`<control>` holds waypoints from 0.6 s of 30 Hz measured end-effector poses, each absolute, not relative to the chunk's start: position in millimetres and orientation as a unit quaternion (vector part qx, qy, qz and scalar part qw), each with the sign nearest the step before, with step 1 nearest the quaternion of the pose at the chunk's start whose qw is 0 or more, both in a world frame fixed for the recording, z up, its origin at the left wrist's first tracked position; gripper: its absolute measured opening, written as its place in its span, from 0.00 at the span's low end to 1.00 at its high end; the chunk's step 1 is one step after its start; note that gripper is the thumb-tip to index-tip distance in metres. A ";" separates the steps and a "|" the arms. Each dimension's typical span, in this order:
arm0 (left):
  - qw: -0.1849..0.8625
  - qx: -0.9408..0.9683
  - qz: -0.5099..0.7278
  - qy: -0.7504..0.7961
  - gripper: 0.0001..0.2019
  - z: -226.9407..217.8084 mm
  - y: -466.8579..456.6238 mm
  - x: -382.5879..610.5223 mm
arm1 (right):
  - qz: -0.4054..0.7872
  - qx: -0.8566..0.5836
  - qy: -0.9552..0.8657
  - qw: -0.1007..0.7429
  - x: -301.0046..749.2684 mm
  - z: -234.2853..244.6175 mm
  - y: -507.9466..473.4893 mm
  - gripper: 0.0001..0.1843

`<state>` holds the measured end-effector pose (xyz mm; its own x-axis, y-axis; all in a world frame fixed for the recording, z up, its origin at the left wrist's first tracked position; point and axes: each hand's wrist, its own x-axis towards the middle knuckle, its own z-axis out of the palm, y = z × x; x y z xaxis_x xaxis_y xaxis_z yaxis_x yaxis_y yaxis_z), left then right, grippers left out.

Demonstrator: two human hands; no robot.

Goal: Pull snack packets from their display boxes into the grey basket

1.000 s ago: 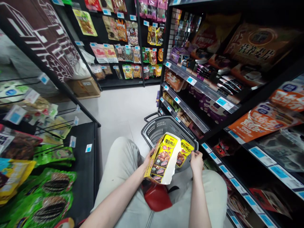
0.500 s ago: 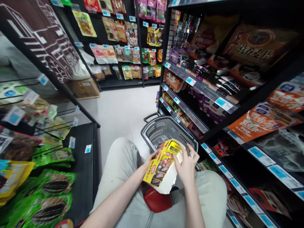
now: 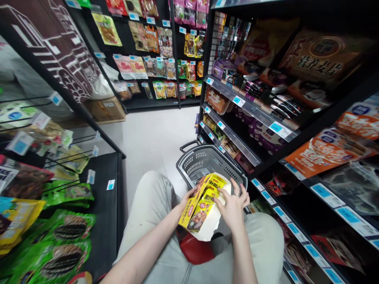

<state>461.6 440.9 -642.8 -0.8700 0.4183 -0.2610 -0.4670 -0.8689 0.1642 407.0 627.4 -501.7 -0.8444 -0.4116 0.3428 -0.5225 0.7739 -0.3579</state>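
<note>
A yellow cardboard display box [image 3: 185,221] with an open front and a white inner side is held tilted above my lap. My left hand [image 3: 184,205] is closed around its left side, with several of the fingers hidden behind it. Inside the box stand yellow snack packets, the front snack packet [image 3: 203,207] leaning toward me. At that packet's upper right edge, my right hand [image 3: 232,205] has its thumb and index finger pinched, while the other fingers lie over the box's white edge. A ring is on this hand.
Just beyond the box, a grey shopping basket [image 3: 189,162] stands on the floor between my knees and the right-hand shelves [image 3: 248,148]. Snack bags [image 3: 65,230] lie on the left shelf. A cardboard carton [image 3: 105,110] sits farther up the aisle, before a back rack [image 3: 151,103] of hanging packets.
The front packet has come down toward me in the box, showing another yellow packet behind it. My right hand has shifted slightly with it; my left hand keeps its hold.
</note>
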 end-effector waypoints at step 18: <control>0.180 -0.115 0.972 0.099 0.35 -615.4 444.2 455.9 | 0.431 0.279 -0.857 -0.050 409.6 -480.4 627.8 0.06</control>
